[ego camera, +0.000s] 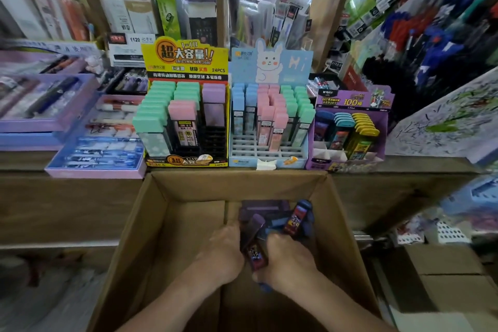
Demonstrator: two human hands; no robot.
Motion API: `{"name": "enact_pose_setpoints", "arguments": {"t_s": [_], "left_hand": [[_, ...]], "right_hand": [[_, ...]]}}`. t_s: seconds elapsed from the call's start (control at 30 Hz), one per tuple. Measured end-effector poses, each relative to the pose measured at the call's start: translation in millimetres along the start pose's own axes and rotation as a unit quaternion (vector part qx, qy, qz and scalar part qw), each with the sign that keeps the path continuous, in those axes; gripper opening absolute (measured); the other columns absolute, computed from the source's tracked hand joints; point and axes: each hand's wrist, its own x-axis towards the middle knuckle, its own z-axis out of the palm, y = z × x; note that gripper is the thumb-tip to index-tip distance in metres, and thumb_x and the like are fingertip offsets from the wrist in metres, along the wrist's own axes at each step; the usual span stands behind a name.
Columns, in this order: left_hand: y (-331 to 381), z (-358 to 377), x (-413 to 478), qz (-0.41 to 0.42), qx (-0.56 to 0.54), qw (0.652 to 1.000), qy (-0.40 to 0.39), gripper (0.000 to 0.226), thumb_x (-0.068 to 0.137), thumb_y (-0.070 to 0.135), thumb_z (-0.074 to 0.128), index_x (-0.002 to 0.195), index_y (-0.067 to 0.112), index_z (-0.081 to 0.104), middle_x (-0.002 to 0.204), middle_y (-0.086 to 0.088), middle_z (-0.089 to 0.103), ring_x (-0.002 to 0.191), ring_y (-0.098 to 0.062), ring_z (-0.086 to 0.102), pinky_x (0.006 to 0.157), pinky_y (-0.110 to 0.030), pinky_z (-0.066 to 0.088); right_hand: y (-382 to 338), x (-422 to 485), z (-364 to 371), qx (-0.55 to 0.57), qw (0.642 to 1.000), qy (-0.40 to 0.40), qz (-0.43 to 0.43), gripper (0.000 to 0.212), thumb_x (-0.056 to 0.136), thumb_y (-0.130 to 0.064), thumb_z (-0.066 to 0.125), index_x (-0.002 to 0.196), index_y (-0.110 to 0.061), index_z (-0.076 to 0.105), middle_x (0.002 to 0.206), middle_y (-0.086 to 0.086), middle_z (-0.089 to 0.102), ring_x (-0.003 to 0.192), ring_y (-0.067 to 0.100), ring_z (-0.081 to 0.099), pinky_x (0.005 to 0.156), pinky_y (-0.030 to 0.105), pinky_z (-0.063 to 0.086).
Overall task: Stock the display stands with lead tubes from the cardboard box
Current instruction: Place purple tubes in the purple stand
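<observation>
Cardboard box (161,224): right hand (287,260) grips lead tubes (255,246), left hand (223,253) touching them

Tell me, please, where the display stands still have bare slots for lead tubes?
Yellow cardboard stand: black grid bare front right, below the purple tubes. Blue rabbit stand: front rows bare before the pink tubes. Purple cardboard stand: front-left pockets bare. Crowded: green tubes down the yellow stand's left, the blue stand's back rows.
</observation>
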Motion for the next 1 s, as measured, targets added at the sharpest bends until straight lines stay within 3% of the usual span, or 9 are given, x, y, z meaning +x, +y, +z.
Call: {"name": "enact_pose_setpoints", "arguments": {"t_s": [0.1,0.17,0.27,0.33,0.4,0.57,0.77,0.9,1.0], "left_hand": [[-2,4,6,0.005,-0.013,1.0,0.011,0.042,0.083,0.012,0.063,0.11,0.043,0.053,0.082,0.017,0.048,0.11,-0.018,0.062,0.078,-0.027,0.042],[-4,4,10,0.02,-0.017,1.0,0.01,0.042,0.079,0.014,0.07,0.098,0.046,0.051,0.078,0.02,0.046,0.103,-0.013,0.063,0.076,-0.022,0.045],[-9,1,17,0.044,-0.034,0.998,-0.009,0.037,0.073,0.02,0.082,0.085,0.04,0.054,0.077,0.024,0.05,0.075,0.007,0.051,0.057,-0.006,0.034],[-13,-2,21,0.056,-0.037,0.998,-0.006,0.026,0.074,0.027,0.083,0.075,0.035,0.058,0.075,0.022,0.056,0.069,0.011,0.049,0.053,-0.007,0.032],[-14,-4,25,0.072,-0.048,0.996,0.01,0.019,0.079,0.03,0.079,0.073,0.034,0.061,0.075,0.018,0.061,0.071,0.01,0.052,0.053,-0.009,0.032],[-10,-13,33,0.108,-0.098,0.989,0.028,0.008,0.09,0.032,0.07,0.085,0.027,0.069,0.086,0.009,0.067,0.083,-0.008,0.061,0.067,-0.023,0.041],[-6,-17,46,0.194,-0.057,0.976,0.08,0.003,0.095,0.029,0.064,0.092,0.029,0.064,0.105,0.01,0.055,0.106,-0.011,0.05,0.09,-0.029,0.038],[1,-8,53,0.225,-0.032,0.971,0.076,0.003,0.096,0.025,0.062,0.096,0.023,0.064,0.11,0.005,0.061,0.113,-0.014,0.052,0.095,-0.028,0.038],[4,-2,56,0.222,-0.009,0.972,0.077,0.002,0.097,0.026,0.06,0.096,0.025,0.06,0.112,0.004,0.06,0.113,-0.016,0.048,0.087,-0.025,0.034]], "right_hand": [[-1,2,2,0.005,1.0,0.007,-0.002,0.06,0.074,-0.035,0.087,0.123,-0.023,0.054,0.118,-0.001,0.062,0.11,0.022,0.065,0.091,0.038,0.056],[3,3,5,0.029,1.0,0.0,-0.004,0.056,0.075,-0.033,0.088,0.12,-0.023,0.055,0.116,-0.002,0.062,0.109,0.021,0.065,0.092,0.037,0.056],[10,6,6,0.066,0.998,-0.002,-0.01,0.035,0.083,-0.025,0.08,0.112,-0.021,0.063,0.109,-0.001,0.067,0.101,0.019,0.068,0.09,0.037,0.059],[16,9,4,0.096,0.995,0.018,-0.008,0.018,0.09,-0.022,0.073,0.106,-0.022,0.065,0.102,-0.002,0.067,0.092,0.014,0.068,0.082,0.033,0.059],[23,8,-3,0.133,0.991,0.031,-0.002,0.014,0.093,-0.021,0.069,0.106,-0.024,0.063,0.098,-0.004,0.065,0.086,0.01,0.065,0.074,0.027,0.056],[37,4,-21,0.259,0.965,0.031,0.001,0.019,0.096,-0.017,0.067,0.098,-0.033,0.057,0.1,-0.004,0.065,0.09,0.012,0.07,0.086,0.035,0.061],[39,5,-30,0.428,0.9,0.07,0.039,0.012,0.094,-0.014,0.07,0.102,-0.022,0.067,0.096,0.003,0.072,0.081,0.012,0.071,0.061,0.022,0.055],[32,5,-23,0.504,0.86,0.032,0.072,0.014,0.101,-0.009,0.059,0.114,-0.012,0.062,0.103,0.014,0.073,0.089,0.024,0.075,0.077,0.037,0.065],[25,8,-15,0.523,0.847,0.031,0.093,0.018,0.104,-0.011,0.054,0.121,-0.013,0.059,0.108,0.015,0.073,0.094,0.027,0.075,0.083,0.041,0.064]]}}
